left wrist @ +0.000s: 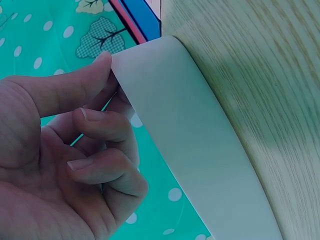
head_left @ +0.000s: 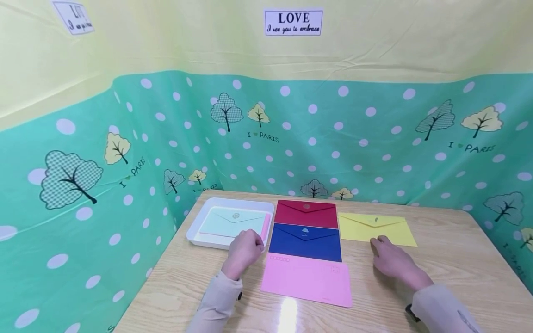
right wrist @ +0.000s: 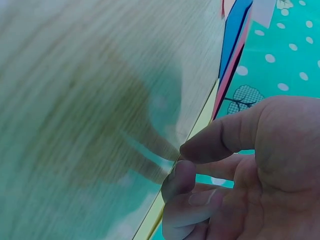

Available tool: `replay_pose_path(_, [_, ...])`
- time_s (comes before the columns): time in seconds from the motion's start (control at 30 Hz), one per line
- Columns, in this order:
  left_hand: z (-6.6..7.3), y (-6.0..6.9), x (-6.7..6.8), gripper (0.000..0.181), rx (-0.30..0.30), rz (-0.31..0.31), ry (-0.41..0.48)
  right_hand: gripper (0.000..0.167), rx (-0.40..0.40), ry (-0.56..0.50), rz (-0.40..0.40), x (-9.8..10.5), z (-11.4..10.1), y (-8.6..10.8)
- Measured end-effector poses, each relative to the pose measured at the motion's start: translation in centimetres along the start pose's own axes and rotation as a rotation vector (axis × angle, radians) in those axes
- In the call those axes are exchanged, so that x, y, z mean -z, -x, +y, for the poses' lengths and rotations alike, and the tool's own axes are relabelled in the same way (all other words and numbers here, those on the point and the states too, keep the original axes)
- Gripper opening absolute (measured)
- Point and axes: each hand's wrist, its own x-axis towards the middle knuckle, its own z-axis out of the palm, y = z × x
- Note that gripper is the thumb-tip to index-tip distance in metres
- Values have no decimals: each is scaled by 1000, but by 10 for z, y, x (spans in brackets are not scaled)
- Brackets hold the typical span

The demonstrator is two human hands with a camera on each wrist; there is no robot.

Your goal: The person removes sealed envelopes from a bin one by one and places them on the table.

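In the head view my left hand (head_left: 245,249) is at the near right corner of a white tray (head_left: 193,226). The left wrist view has its thumb at the tray's rim (left wrist: 172,115), the index fingertip hidden behind the wall and other fingers curled. A mint envelope (head_left: 233,224) with a round seal lies in the tray over a pink edge. My right hand (head_left: 393,261) pinches the near edge of a yellow envelope (head_left: 374,229), which lies flat on the table. Between the hands lie a red envelope (head_left: 308,215), a blue envelope (head_left: 306,243) and a pink envelope (head_left: 306,282).
The wooden table (head_left: 166,286) ends at a green dotted cloth (head_left: 316,138) that hangs behind it and along both sides. The red, blue and pink envelopes run in a column to the right of the tray.
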Motion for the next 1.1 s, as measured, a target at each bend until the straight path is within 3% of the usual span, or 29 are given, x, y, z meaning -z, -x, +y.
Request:
replay_pose_path(0.17, [0,-1,0,20,-5,-4,0,52,4,11,-8,2,2,-7])
replay_pose_path(1.1, [0,-2,0,11,8,-2,-2,57,-24,-10,-34,6,9,-32])
